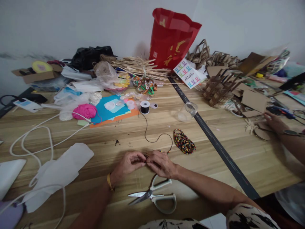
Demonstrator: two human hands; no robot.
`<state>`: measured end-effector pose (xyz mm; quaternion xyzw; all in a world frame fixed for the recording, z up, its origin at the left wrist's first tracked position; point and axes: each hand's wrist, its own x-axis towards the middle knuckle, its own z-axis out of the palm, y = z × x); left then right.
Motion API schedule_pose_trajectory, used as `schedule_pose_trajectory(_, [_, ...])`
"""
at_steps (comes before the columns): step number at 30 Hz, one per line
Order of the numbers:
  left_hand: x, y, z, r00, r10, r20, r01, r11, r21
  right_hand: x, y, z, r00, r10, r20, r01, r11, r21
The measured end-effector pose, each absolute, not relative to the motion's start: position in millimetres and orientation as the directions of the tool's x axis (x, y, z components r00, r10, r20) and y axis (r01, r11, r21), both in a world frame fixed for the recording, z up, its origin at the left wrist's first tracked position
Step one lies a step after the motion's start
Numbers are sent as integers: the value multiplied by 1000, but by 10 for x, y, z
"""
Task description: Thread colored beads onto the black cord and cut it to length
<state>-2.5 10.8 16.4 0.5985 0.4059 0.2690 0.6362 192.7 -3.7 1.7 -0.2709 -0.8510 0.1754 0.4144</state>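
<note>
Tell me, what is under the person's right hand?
Small coloured beads peek out past the right hand, and black cord runs from there to the spool. Whatever lies beneath the palm is covered, so I can't see it.

A gold-coloured, band-shaped bangle [110, 182] rings the wrist of the bare left hand [130, 161], left of the lower centre of the frame. The right hand [162, 163] and its forearm are bare up to a sleeve [249, 217] of off-white cloth with irregular black blotches, at the lower right. Similar off-white, dark-marked cloth [166, 224] shows along the bottom edge.
</note>
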Motion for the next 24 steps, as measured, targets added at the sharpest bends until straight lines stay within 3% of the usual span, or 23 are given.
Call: schedule_pose_trajectory(24, [-37,119,192,511,843,-169,137,114,984,1933,-33,-5,-526,633,568,310,765,-565])
